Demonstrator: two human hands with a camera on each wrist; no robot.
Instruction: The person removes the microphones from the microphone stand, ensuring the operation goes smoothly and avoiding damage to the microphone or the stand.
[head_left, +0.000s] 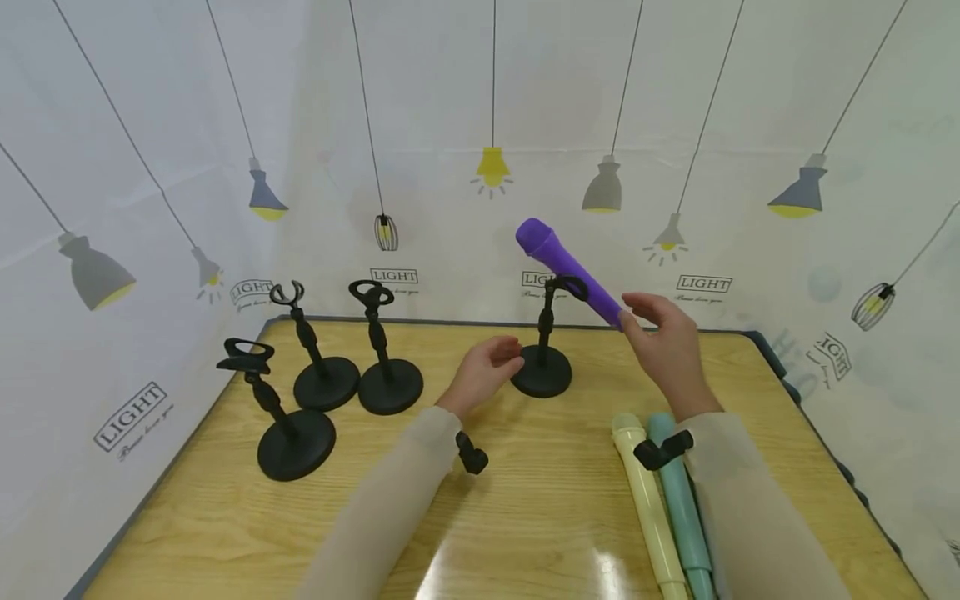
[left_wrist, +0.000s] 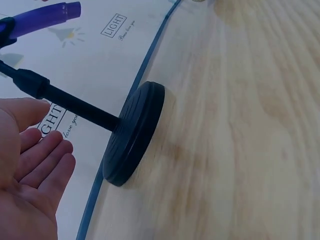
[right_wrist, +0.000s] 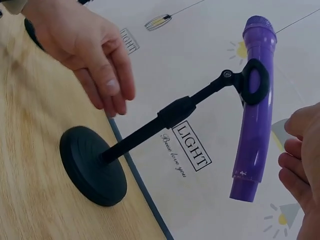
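A purple microphone (head_left: 555, 252) sits slanted in the clip of a black desktop microphone stand (head_left: 544, 372), its head up and to the left. My right hand (head_left: 667, 350) is beside the microphone's lower end; the right wrist view shows a gap between its loosely bent fingers (right_wrist: 295, 167) and the purple body (right_wrist: 250, 145). On the other side of the stand, my left hand (head_left: 483, 373) hovers near the pole and round base (left_wrist: 132, 135), fingers relaxed and holding nothing. The clip ring (right_wrist: 256, 82) encircles the microphone's upper body.
Three more black stands, a front one (head_left: 296, 446), a rear one (head_left: 327, 383) and another (head_left: 390, 387), occupy the table's left side. A cream microphone (head_left: 651, 508) and a teal microphone (head_left: 681, 508) lie together near my right forearm. Lamp-printed white sheeting (head_left: 450, 92) borders the wooden table (head_left: 540, 492).
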